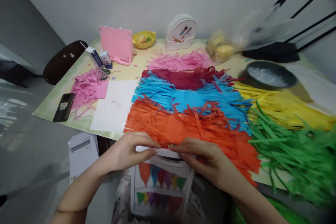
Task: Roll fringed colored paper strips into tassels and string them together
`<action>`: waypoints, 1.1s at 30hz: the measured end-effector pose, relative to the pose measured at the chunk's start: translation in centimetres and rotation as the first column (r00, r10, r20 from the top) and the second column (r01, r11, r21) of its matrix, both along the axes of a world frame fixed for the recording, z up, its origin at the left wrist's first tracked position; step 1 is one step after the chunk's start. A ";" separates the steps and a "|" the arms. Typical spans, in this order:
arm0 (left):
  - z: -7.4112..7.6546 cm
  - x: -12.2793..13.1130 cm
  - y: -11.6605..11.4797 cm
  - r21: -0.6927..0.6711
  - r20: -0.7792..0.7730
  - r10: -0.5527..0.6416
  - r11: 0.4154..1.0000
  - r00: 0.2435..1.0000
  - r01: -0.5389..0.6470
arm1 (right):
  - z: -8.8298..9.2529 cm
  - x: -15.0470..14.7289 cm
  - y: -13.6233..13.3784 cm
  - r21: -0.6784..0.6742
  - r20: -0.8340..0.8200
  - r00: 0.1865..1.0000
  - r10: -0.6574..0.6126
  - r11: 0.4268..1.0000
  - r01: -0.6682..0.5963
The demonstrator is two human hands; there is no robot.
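Note:
A white paper sheet with rows of coloured pennant pictures point(160, 185) hangs over my lap, just in front of the table edge. My left hand point(133, 148) pinches the left part of its folded white top edge between thumb and fingers. At the right part of that same edge, my right hand point(203, 157) is closed on it in a pinch. Right behind my fingertips lies orange fringed crepe paper point(178, 126). Beyond it are layers of blue fringed paper point(189, 99), dark red fringed paper point(183, 78) and pink fringed paper point(181, 61).
Yellow point(286, 106) and green fringed paper point(291, 147) spread at the right, near a dark bowl point(271, 75). At left lie a white sheet point(114, 105), pink strips point(85, 89) and a phone point(63, 107). Drink cartons point(95, 57) and a pink stand point(116, 43) stand behind.

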State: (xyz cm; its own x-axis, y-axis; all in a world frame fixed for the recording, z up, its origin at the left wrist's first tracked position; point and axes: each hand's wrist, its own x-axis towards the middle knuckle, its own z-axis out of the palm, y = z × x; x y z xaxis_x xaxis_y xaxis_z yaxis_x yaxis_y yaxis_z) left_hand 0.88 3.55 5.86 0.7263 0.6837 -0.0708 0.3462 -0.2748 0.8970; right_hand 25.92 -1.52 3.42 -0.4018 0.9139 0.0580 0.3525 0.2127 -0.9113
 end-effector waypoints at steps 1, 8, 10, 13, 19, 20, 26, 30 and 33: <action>0.0 -0.1 0.2 -0.004 0.001 -0.013 1.000 1.000 0.013 | 0.0 0.0 0.0 0.003 0.003 1.000 0.003 1.000 -0.003; 0.6 -1.2 2.6 -0.080 -0.005 -0.302 0.950 0.953 0.301 | 0.0 0.0 -0.1 0.036 -0.010 1.000 -0.005 0.999 0.006; 0.5 -1.4 3.4 -0.128 0.010 -0.370 0.921 0.929 0.369 | -0.1 0.0 -0.1 0.038 -0.012 1.000 -0.003 0.999 0.004; 0.2 -1.3 4.1 -0.180 0.034 -0.387 0.904 0.921 0.387 | -0.3 0.0 -0.1 0.030 0.002 1.000 -0.005 1.000 0.005; -0.4 -1.0 4.4 -0.217 0.088 -0.395 0.888 0.914 0.405 | -0.4 0.2 -0.2 -0.004 0.032 0.999 -0.019 1.000 0.019; -0.4 -1.0 4.3 -0.216 0.087 -0.392 0.890 0.916 0.401 | -0.3 0.2 -0.2 -0.006 0.032 0.999 -0.018 1.000 0.018; -0.7 -1.5 3.1 -0.171 0.084 -0.313 0.931 0.946 0.323 | -0.2 0.2 -0.1 -0.011 -0.006 1.000 -0.004 1.000 0.004; -0.9 -1.9 1.8 -0.116 0.073 -0.297 0.946 0.952 0.304 | -0.4 0.7 -0.2 -0.027 -0.020 0.999 0.043 0.999 -0.043; -0.7 -2.1 1.1 -0.040 0.035 -0.272 0.961 0.962 0.273 | -0.4 1.5 -0.3 -0.052 -0.032 0.984 0.174 0.983 -0.175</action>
